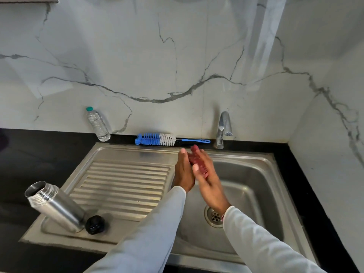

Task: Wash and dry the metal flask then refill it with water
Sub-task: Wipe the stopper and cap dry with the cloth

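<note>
Over the sink basin (256, 174), the left hand (184, 172) and right hand (206, 174) press a reddish, blurred object (198, 162) between flat palms, fingers straight, probably so any drips fall in the basin. The metal flask (54, 205) stands uncapped on the drainboard (122, 182) beside its black cap (95, 224), mouth open for the bottle brush (157, 139) lying on the bench.

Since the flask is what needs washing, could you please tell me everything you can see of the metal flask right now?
The metal flask looks like brushed stainless steel, cylindrical, with a narrower threaded neck and an open mouth; its cap is off. It stands on its base at the near left corner of the sink's ribbed drainboard, appearing tilted up and left in this wide-angle view. The black cap lies right beside its base, touching or nearly so. Neither hand touches it; both are over the basin, pressed around a reddish object.
</note>
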### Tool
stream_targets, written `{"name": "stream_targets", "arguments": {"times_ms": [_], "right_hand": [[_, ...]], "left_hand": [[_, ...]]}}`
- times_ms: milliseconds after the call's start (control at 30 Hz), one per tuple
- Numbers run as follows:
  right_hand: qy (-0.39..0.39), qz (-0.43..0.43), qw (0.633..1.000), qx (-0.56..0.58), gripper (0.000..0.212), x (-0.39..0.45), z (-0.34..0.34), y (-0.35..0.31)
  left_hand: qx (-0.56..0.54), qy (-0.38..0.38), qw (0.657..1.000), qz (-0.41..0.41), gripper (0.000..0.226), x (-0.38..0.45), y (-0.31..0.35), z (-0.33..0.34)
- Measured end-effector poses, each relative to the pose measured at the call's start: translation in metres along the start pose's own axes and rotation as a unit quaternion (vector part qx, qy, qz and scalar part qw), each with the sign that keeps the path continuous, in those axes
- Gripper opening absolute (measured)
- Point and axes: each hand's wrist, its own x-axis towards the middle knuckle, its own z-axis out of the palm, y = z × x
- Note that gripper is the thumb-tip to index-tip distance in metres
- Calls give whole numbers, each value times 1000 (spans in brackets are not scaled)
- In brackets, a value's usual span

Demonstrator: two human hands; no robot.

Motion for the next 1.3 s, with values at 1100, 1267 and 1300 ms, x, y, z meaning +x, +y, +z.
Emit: {"name": "stream_targets", "arguments": {"times_ms": [1100, 1267, 1300], "right_hand": [[-121, 447, 874, 147, 76, 46, -35, -21], [-63, 380, 906, 173, 64, 43, -22, -9], [-40, 339, 926, 163, 58, 40, -18, -4]], "left_hand": [[20, -2, 997, 77, 116, -10, -4, 18], [-72, -36, 996, 47, 93, -8, 13, 18], [-80, -32, 996, 29, 89, -4, 16, 21]]}}
